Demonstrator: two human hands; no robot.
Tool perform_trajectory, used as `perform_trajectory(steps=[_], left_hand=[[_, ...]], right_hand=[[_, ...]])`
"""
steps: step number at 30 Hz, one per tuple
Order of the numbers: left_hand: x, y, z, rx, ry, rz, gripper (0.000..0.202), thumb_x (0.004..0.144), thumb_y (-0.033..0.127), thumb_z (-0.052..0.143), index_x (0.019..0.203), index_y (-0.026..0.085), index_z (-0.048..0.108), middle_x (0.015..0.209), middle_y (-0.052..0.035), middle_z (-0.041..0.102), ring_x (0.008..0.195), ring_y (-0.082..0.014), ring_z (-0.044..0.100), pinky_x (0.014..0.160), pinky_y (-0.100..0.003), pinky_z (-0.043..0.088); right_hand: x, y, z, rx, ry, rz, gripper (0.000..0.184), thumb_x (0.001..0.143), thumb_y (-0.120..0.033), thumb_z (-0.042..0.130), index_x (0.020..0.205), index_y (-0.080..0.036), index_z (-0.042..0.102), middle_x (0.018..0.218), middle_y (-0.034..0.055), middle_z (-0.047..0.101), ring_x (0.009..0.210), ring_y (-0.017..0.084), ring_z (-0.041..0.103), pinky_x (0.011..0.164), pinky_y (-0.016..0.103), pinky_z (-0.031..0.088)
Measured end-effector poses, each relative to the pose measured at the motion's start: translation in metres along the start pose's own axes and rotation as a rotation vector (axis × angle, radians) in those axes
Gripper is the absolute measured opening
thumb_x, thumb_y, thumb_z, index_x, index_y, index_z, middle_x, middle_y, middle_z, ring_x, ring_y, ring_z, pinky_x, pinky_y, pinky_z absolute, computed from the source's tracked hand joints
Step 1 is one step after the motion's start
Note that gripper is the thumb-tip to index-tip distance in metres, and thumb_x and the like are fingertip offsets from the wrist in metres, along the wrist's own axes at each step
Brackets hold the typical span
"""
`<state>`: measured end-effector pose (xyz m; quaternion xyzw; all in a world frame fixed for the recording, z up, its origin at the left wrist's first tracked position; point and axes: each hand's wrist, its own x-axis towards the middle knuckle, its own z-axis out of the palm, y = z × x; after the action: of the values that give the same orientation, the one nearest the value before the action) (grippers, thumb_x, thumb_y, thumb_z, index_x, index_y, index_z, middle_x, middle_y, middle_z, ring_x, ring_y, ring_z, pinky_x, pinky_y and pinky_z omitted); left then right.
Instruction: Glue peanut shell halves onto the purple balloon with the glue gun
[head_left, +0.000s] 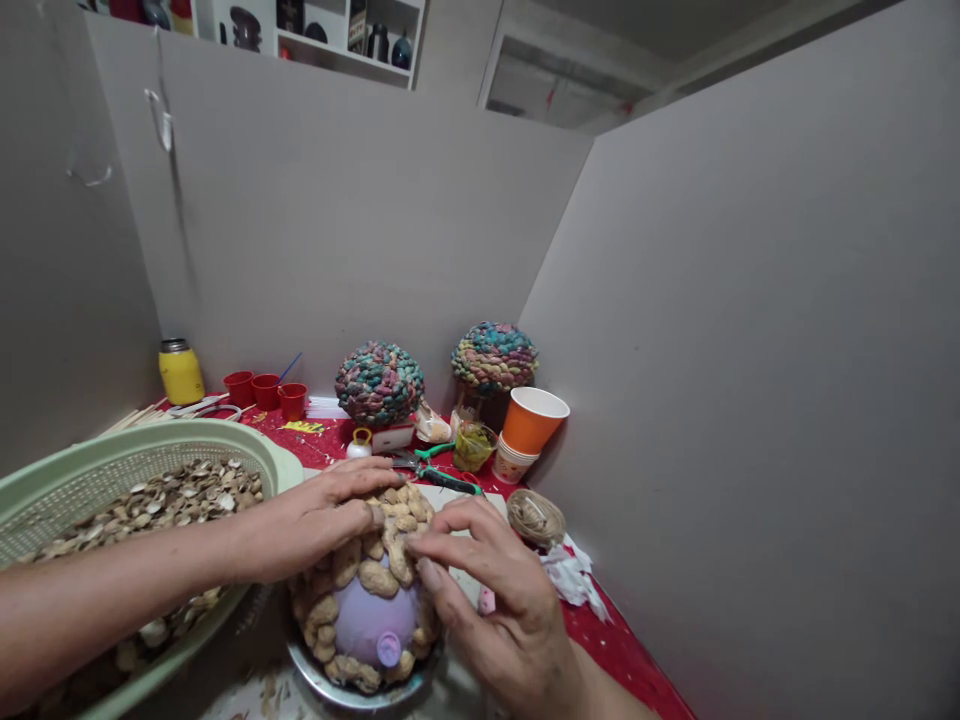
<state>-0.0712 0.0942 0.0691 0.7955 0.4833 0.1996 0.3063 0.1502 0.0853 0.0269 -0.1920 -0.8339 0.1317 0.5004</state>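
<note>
A lilac balloon (367,617), its knotted end facing me, is partly covered with whole peanuts (379,578). It sits in a shallow metal bowl (330,690). My left hand (322,515) lies across the top of the peanut layer, fingers stretched out, its thumb resting on the shells. My right hand (499,595) is at the balloon's right side, with bent fingers apart. Its index fingertip touches or nearly touches a peanut near the top, and the thumb is just below. I see nothing held between those fingers.
A green colander (289,465) of shells stands left. Behind are two multicoloured, bumpy balls (380,383), green-handled pliers (442,478), an orange paper cup (529,425), red cups (292,402) and a yellow jar (180,375). Twine (536,517) lies right. Grey partitions (337,220) surround the table.
</note>
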Motion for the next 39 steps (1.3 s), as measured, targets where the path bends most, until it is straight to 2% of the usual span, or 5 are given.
perform_trajectory(steps=[6,18,28,36,39], left_hand=[[0.0,0.006,0.005,-0.006,0.069,-0.019,0.049,0.09,0.038,0.045,0.134,0.02,0.057,0.153,-0.0068,0.046,0.141,-0.0263,0.039,0.118,-0.044,0.027],[-0.002,0.01,0.006,0.0,0.069,-0.012,0.054,0.083,0.035,0.051,0.133,0.016,0.057,0.152,-0.0103,0.045,0.14,-0.027,0.04,0.117,-0.043,0.028],[-0.002,0.014,0.005,-0.01,0.089,0.01,0.054,0.076,0.031,0.054,0.128,0.017,0.059,0.146,-0.0105,0.052,0.135,-0.0293,0.045,0.114,-0.045,0.033],[0.0,0.013,0.006,-0.027,0.104,0.032,0.05,0.075,0.028,0.054,0.124,0.018,0.06,0.14,-0.0091,0.057,0.13,-0.0296,0.05,0.112,-0.044,0.037],[-0.001,0.013,0.006,-0.033,0.1,0.021,0.052,0.075,0.03,0.054,0.125,0.015,0.06,0.142,-0.0109,0.055,0.132,-0.0303,0.048,0.113,-0.044,0.036]], right_hand=[[-0.01,-0.002,-0.004,-0.077,0.037,-0.064,0.025,0.086,-0.002,0.056,0.102,-0.019,0.065,0.082,0.004,0.061,0.075,0.018,0.057,0.067,0.035,0.045],[-0.012,-0.011,0.005,-0.17,0.001,-0.104,0.022,0.086,-0.002,0.056,0.102,-0.014,0.064,0.081,0.0059,0.063,0.073,0.018,0.057,0.065,0.034,0.044],[-0.012,-0.011,0.006,-0.37,-0.044,-0.273,0.018,0.086,-0.006,0.056,0.102,-0.01,0.062,0.078,0.0084,0.064,0.069,0.02,0.056,0.061,0.035,0.042],[-0.013,-0.013,-0.004,-0.256,0.013,-0.161,0.026,0.085,-0.003,0.054,0.107,-0.015,0.062,0.084,0.0072,0.066,0.075,0.02,0.06,0.067,0.037,0.047],[-0.013,-0.012,-0.003,-0.278,-0.034,-0.177,0.027,0.086,-0.004,0.054,0.109,-0.014,0.062,0.086,0.0079,0.066,0.076,0.02,0.06,0.067,0.037,0.046]])
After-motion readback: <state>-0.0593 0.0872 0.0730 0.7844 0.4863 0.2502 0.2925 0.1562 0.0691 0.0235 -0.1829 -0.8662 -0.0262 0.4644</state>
